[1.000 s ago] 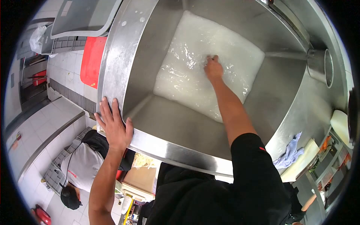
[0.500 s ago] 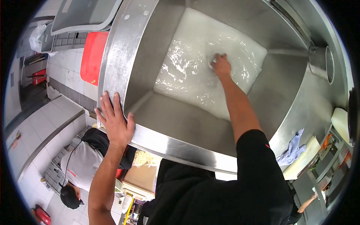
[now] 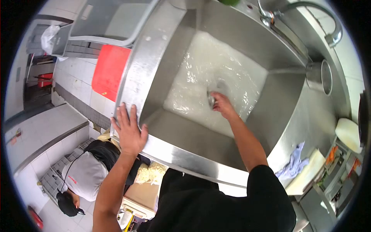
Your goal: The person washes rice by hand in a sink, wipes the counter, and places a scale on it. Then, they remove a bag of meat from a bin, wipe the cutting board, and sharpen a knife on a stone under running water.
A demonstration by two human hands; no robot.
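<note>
My right hand (image 3: 223, 104) is closed on a small round metal piece (image 3: 211, 99), like a sink strainer, held on edge just above the water. Cloudy whitish water (image 3: 189, 89) covers the bottom of the deep steel sink (image 3: 197, 121). A dark round spot, which looks like the drain (image 3: 221, 84), shows through the rippled water beside the metal piece. My left hand (image 3: 130, 133) lies flat with fingers spread on the sink's left front corner, holding nothing.
A faucet (image 3: 299, 8) and a steel cylinder (image 3: 319, 77) are at the sink's right rear. A blue cloth (image 3: 292, 164) lies to the right. Left are a red board (image 3: 111, 71) and grey bin (image 3: 116, 21). A person in a grey shirt (image 3: 83, 176) bends at lower left.
My right hand has come up out of the water toward me, bringing the round metal piece into view. My left hand stays on the rim. The view has shifted, showing the faucet.
</note>
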